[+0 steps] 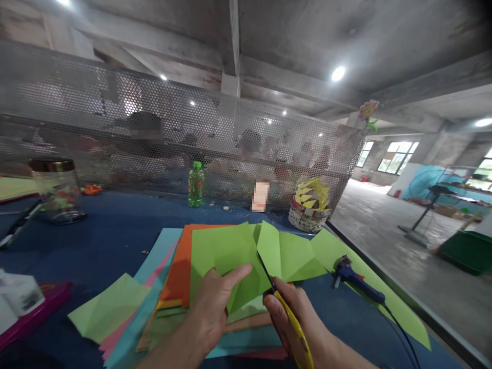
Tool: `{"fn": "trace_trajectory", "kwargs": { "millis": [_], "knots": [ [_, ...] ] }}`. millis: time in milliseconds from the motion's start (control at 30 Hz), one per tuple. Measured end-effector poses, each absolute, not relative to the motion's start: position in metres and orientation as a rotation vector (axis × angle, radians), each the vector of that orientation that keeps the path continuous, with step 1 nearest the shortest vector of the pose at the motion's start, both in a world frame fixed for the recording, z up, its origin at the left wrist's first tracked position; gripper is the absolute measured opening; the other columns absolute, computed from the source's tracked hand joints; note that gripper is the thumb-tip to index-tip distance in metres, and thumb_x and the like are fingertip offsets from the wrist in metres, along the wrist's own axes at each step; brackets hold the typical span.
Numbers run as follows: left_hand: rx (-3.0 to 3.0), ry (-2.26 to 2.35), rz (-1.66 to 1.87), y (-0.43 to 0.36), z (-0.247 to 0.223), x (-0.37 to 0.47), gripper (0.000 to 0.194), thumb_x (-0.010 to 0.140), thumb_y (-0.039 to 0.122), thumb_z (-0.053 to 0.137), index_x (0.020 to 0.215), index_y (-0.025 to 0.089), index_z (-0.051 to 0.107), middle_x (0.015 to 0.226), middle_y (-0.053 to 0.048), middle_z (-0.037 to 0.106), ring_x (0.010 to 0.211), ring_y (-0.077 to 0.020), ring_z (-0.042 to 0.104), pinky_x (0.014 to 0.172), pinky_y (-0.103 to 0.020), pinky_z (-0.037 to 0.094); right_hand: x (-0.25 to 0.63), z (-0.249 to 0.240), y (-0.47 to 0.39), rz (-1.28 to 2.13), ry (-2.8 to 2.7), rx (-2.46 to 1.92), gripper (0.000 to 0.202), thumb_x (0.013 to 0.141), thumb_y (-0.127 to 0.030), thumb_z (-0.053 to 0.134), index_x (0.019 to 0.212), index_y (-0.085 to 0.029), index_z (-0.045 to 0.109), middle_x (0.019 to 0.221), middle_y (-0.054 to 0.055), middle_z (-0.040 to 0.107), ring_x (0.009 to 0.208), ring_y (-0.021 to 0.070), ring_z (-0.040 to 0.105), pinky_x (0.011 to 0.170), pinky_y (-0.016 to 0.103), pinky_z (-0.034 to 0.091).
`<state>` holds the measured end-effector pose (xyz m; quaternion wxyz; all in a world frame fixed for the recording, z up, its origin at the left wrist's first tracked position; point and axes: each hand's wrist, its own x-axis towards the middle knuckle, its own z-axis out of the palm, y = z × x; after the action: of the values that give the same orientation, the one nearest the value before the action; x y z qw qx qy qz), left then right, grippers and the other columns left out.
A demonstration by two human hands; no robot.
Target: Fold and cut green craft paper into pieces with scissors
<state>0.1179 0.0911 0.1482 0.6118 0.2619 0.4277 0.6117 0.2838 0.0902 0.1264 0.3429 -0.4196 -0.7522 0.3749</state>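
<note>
My left hand (215,300) grips the lower edge of a creased light green paper sheet (221,246), thumb on top and the other fingers hidden beneath. My right hand (294,312) is closed around yellow-handled scissors (292,318). Their dark blades run up into the sheet, and the paper is parted along that line, with a folded flap standing to the right of the blades. Under the sheet lies a stack of coloured paper, with orange (179,271) and light blue (132,307) sheets showing at its left side.
At right, a blue glue gun (357,282) with a cord lies on green paper (413,318). Behind stand a woven basket (307,218) with yellow paper pieces and a green bottle (196,187). A glass jar (59,197) stands left. A perforated metal screen (215,123) edges the table.
</note>
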Motion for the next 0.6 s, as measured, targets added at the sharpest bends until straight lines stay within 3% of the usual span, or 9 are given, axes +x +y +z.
{"fn": "trace_trajectory", "kwargs": {
  "millis": [233, 367, 500, 600],
  "knots": [
    [0.568, 0.967, 1.419, 0.0884, 0.1515, 0.1172, 0.038, 0.058, 0.027, 0.086, 0.093, 0.014, 0.074, 0.105, -0.015, 0.075, 0.097, -0.0350, 0.071, 0.085, -0.045, 0.057, 0.2868, 0.1319, 0.0944, 0.849, -2.084, -1.013, 0.042, 0.096, -0.058, 0.044, 0.079, -0.020, 0.048, 0.052, -0.007, 0.040, 0.046, 0.0082, 0.033, 0.045, 0.023, 0.024],
    [0.553, 0.947, 1.397, 0.0885, 0.1509, 0.1174, 0.040, 0.060, 0.026, 0.085, 0.097, 0.013, 0.074, 0.100, -0.015, 0.076, 0.089, -0.0337, 0.073, 0.079, -0.044, 0.058, 0.2888, 0.1354, 0.0944, 0.812, -2.135, -0.990, 0.039, 0.097, -0.055, 0.043, 0.080, -0.020, 0.048, 0.054, -0.007, 0.042, 0.048, 0.0087, 0.035, 0.049, 0.024, 0.026],
    [0.557, 0.930, 1.388, 0.0897, 0.1469, 0.1182, 0.045, 0.059, 0.027, 0.086, 0.098, 0.010, 0.073, 0.103, -0.016, 0.075, 0.090, -0.0351, 0.072, 0.081, -0.046, 0.058, 0.2896, 0.1355, 0.0930, 0.732, -2.121, -1.015, 0.041, 0.096, -0.056, 0.043, 0.081, -0.020, 0.052, 0.062, -0.003, 0.049, 0.057, 0.0110, 0.044, 0.055, 0.024, 0.032],
    [0.565, 0.933, 1.396, 0.0887, 0.1469, 0.1196, 0.048, 0.058, 0.028, 0.086, 0.101, 0.012, 0.072, 0.103, -0.014, 0.075, 0.092, -0.0348, 0.072, 0.083, -0.046, 0.057, 0.2903, 0.1328, 0.0932, 0.761, -2.112, -1.015, 0.043, 0.095, -0.060, 0.043, 0.081, -0.020, 0.052, 0.057, -0.004, 0.046, 0.055, 0.0115, 0.043, 0.052, 0.024, 0.031]
  ]
}}
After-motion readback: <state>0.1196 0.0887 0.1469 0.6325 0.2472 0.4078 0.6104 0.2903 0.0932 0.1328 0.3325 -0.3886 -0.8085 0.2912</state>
